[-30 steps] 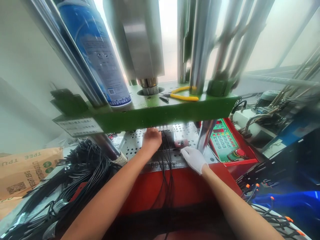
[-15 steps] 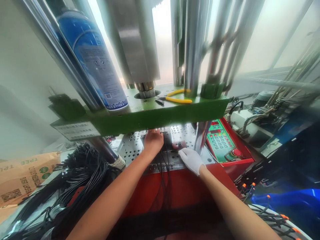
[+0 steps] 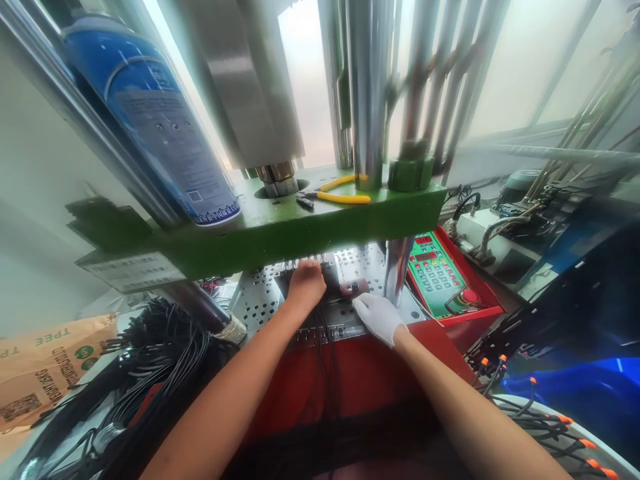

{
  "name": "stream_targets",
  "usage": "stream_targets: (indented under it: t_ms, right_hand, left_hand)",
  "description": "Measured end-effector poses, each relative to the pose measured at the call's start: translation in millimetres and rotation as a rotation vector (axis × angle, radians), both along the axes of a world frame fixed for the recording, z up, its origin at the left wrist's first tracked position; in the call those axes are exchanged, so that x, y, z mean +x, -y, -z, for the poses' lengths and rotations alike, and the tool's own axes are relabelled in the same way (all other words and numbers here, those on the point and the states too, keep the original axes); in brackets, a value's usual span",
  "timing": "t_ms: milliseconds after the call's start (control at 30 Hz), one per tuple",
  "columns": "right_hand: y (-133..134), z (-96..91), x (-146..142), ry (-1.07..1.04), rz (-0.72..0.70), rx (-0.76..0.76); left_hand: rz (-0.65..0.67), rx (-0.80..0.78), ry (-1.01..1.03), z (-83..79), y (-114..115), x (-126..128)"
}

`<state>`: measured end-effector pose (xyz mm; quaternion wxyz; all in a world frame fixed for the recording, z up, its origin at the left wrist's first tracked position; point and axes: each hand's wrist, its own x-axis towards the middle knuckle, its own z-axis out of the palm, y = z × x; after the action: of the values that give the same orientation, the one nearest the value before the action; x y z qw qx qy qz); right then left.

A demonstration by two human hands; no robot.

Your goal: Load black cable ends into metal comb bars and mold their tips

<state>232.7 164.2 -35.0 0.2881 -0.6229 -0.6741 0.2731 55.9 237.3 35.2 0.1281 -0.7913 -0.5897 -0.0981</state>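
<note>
Under the green press beam (image 3: pixel 320 227), my bare left hand (image 3: pixel 307 283) rests over a dark metal mould block (image 3: pixel 330 277) on the perforated plate (image 3: pixel 257 303). Its fingers are curled closed, and what they pinch is hidden. Thin black cables (image 3: pixel 325 327) run from beneath that hand down over the plate's front edge. My right hand (image 3: pixel 377 317), in a white glove, is at the plate's front right, beside a brown block (image 3: pixel 354 288) with a dark hole. The gloved fingers are bent together; whether they grip anything is hidden.
Yellow-handled pliers (image 3: pixel 343 193) and a blue spray can (image 3: pixel 155 120) are on the beam. A bundle of black cables (image 3: pixel 165 353) lies left. The green control panel (image 3: pixel 435 273) stands right; orange-tipped cables (image 3: pixel 545 427) fill a white container at lower right.
The camera view has shifted, so the press and can appear further left. My left hand has turned into a tighter fist at the mould; my right hand stays beside the brown block.
</note>
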Motion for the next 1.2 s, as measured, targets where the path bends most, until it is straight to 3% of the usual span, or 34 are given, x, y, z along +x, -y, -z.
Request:
stream_targets:
  t_ms: [167, 333, 600, 867, 1033, 1133, 1200]
  right_hand:
    - [-0.9, 1.6, -0.6, 0.007, -0.002, 0.013]
    - [-1.8, 2.2, -1.8, 0.002, -0.004, 0.023]
    - [-1.0, 2.6, -0.7, -0.052, 0.009, 0.008]
    - [1.8, -0.6, -0.7, -0.211, 0.037, 0.027]
    - [0.8, -20.7, 2.7, -0.438, 0.071, -0.024]
    - [-3.8, -43.7, 5.5, -0.586, 0.102, -0.072]
    - [-10.1, -58.6, 2.8, -0.773, 0.033, -0.117]
  left_hand:
    - [0.028, 0.016, -0.009, -7.1, 5.4, 3.4]
    - [0.082, 0.032, -0.033, 2.7, 15.6, 12.7]
    - [0.033, 0.019, -0.052, 9.8, 10.2, 17.5]
    - [0.03, -0.006, 0.009, 1.8, 9.4, 19.7]
    - [0.077, -0.029, 0.117, -19.7, 19.9, 15.1]
    - [0.114, -0.041, 0.202, -33.2, 47.0, -9.6]
    - [0.131, -0.057, 0.257, -38.2, 74.2, -36.1]
